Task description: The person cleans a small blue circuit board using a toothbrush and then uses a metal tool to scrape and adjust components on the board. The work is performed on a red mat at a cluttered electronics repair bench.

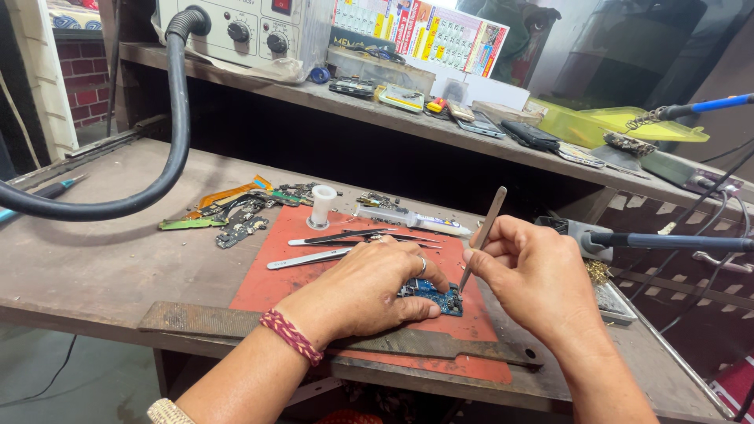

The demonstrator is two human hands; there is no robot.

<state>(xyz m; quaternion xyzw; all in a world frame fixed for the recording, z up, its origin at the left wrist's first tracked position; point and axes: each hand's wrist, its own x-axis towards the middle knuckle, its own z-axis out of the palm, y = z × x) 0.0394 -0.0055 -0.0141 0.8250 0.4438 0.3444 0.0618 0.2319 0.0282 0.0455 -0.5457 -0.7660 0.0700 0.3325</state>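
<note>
While the left hand [357, 292] presses the board [433, 296] flat on the mat [283, 267], right fingers [479, 263] pinching the tweezers [482, 236] should probably probe lightly toward seven o'clock.

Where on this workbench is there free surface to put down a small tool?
Bare wood lies between the black hose, the red mat and the long metal file. It is crowded around the blue circuit board, under both hands, and near the tweezers.

Circuit board [434, 296] on mat [271, 275], tweezers [357, 237] behind it, file [212, 319] along the front edge
</note>
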